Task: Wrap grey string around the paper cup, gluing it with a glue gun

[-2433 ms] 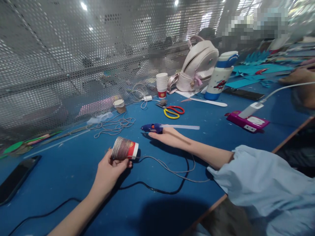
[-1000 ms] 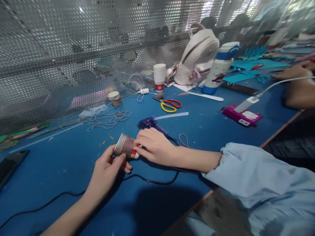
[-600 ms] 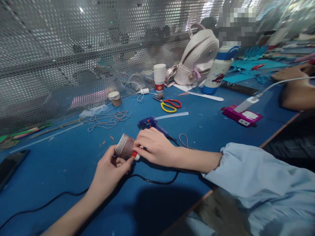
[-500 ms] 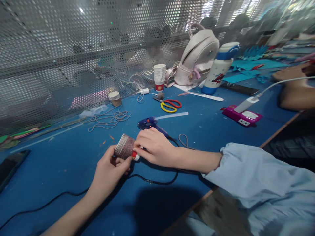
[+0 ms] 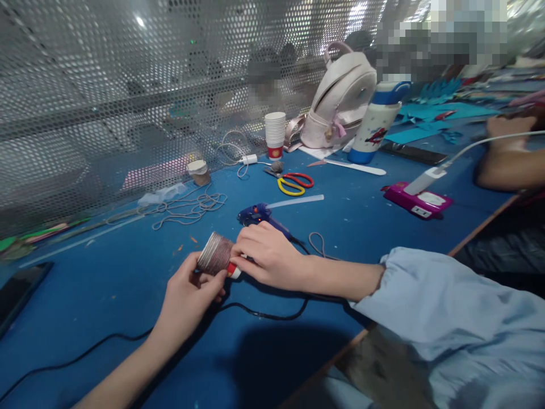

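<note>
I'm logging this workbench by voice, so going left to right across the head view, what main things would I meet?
Black phone → cord-wrapped cup → blue glue gun → white and blue bottle → purple box. Overlapping things are left out.

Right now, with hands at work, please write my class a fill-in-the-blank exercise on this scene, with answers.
The left hand holds a cord-wrapped paper ____.
The glue gun lies on a ____ table.
The scissors have handles in red and ____.
In the picture, the cup stack is to the ____ of the backpack.

Missing words: cup; blue; yellow; left.
</note>
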A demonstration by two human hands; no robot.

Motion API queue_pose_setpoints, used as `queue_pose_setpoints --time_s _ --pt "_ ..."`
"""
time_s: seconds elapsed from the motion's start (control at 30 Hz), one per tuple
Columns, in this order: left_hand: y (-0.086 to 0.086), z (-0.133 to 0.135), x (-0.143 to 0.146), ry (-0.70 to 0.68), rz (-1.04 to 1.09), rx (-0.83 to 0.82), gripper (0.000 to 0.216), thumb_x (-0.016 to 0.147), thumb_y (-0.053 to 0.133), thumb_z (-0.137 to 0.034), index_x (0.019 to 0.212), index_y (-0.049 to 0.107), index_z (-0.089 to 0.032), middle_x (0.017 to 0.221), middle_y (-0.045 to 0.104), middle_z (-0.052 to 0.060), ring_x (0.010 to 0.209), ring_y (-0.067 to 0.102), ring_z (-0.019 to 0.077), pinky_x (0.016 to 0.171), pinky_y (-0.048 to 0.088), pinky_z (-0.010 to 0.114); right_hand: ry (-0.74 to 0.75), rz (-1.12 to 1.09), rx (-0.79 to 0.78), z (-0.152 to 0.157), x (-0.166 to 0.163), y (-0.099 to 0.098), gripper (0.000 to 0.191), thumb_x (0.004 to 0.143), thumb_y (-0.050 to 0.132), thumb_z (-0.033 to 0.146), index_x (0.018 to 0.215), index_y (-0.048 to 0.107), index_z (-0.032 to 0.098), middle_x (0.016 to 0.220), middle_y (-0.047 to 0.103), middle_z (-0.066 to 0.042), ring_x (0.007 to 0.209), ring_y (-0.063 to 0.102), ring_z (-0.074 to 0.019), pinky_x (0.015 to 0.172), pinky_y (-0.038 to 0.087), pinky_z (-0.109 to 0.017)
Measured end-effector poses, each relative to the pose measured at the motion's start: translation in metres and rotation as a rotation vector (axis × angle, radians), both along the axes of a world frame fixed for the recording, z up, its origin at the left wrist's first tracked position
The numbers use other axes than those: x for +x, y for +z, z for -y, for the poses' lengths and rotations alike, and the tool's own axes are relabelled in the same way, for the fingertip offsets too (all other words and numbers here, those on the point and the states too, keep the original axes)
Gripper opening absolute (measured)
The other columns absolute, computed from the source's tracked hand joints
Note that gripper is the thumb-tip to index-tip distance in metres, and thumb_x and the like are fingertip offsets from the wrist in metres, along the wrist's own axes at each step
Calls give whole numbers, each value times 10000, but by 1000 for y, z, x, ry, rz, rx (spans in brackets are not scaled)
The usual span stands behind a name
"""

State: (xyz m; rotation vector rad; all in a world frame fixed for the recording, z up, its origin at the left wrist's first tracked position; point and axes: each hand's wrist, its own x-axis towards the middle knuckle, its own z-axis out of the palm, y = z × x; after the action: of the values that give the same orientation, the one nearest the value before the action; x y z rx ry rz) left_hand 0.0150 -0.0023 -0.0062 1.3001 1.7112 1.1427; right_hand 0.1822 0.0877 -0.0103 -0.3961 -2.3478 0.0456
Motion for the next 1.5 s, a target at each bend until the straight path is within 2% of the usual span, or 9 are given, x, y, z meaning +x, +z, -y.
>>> queue_pose_setpoints --time_s 0.3,0.8,1.5 --pt "-4 0 -4 -23 43 -11 337 697 704 -368 913 526 -179 502 618 -57 463 585 123 485 487 217 -19 14 -13 -2 1 -2 247 947 462 247 824 648 139 802 616 -45 741 488 -159 694 302 -295" --pt "-2 1 -1 -53 -21 -21 287 707 673 -376 875 532 -190 480 605 -59 442 571 125 460 453 211 -23 23 -7 -2 0 0 241 952 460 252 821 632 145 800 612 -44 745 478 -156 706 300 -298" --pt "-4 2 -3 -45 -43 7 263 690 681 -354 843 541 -192 514 604 -53 474 583 131 490 459 225 -47 101 -64 -2 4 5 235 948 457 238 834 639 144 823 623 -49 766 498 -164 721 299 -294"
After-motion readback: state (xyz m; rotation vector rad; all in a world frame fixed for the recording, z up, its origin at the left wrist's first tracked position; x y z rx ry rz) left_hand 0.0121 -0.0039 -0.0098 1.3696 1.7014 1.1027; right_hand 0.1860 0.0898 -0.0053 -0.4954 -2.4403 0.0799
